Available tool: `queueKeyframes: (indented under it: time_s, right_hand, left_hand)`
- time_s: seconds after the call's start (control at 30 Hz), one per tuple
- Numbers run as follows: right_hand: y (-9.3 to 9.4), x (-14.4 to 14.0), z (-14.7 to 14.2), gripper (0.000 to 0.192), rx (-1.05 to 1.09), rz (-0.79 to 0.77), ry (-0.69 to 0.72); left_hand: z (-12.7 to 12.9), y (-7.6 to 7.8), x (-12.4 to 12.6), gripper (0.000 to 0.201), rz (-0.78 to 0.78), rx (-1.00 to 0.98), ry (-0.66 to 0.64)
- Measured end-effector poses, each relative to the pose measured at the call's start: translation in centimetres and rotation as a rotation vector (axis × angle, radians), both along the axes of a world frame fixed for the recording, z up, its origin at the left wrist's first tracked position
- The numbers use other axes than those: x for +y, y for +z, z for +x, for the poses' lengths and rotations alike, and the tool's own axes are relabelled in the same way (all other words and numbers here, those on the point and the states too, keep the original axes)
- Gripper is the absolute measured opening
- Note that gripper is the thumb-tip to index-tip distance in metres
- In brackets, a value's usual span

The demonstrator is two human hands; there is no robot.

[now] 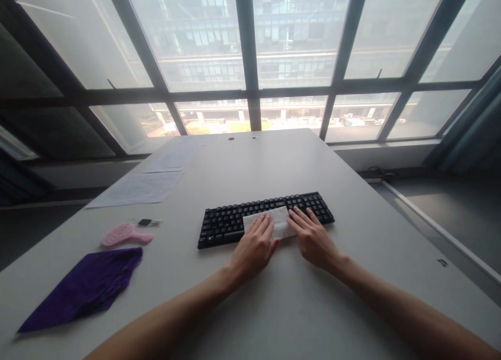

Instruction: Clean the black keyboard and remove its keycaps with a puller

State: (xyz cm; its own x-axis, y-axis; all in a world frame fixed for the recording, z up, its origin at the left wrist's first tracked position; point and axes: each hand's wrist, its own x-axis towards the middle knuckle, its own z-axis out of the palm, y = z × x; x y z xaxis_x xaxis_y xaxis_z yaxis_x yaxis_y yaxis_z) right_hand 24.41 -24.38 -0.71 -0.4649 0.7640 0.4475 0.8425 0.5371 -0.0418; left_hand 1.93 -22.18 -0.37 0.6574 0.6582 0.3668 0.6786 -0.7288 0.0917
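Find on the broad, smooth white tabletop (254, 172) a long, rectangular black plastic keyboard (225, 224), slightly aslant. Probably light and stiff, with springy keys; best held by its short ends. See the left hand (253, 249) laid flat, thumb out, and the right hand (314, 243) with fingers a little spread, without clamping on anything. Note under the fingers, across the keyboard's front middle, a thin white rectangular cloth (282, 224), perhaps paper; impossible to tell. Likely limp, almost weightless and apt to bunch or slide; best pinned with flat fingertips or pinched at a corner.
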Motion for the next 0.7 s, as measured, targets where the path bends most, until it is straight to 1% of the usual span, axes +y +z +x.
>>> queueKeyframes:
  time_s: [0.07, 0.13, 0.23, 0.4, 0.57, 0.7]
  right_hand:
    - [0.4, -0.2, -0.7, 0.054, 0.042, -0.012, -0.014]
    - [0.5, 0.1, -1.7, 0.051, 0.074, 0.002, -0.007]
    - [-0.2, 0.9, -2.7, 0.05, 0.085, 0.004, 0.02]
    - [-1.6, 1.5, -2.0, 0.046, 0.075, -0.001, 0.037]
    - [-1.5, 1.4, -1.6, 0.039, 0.117, 0.051, 0.051]
    - [-1.3, 1.2, -1.9, 0.037, 0.145, 0.071, 0.045]
  left_hand:
    - [0.7, 0.3, 0.5, 0.044, 0.021, -0.009, -0.001]
    - [1.3, 0.3, 1.1, 0.044, 0.038, -0.003, -0.01]
    - [1.6, -0.2, 1.7, 0.046, 0.041, 0.022, -0.027]
    - [1.1, -0.9, 2.1, 0.043, 0.055, 0.054, -0.048]
    - [0.9, -0.8, 2.1, 0.046, 0.04, 0.023, -0.092]
    - [1.0, -0.8, 2.0, 0.048, 0.023, -0.009, -0.106]
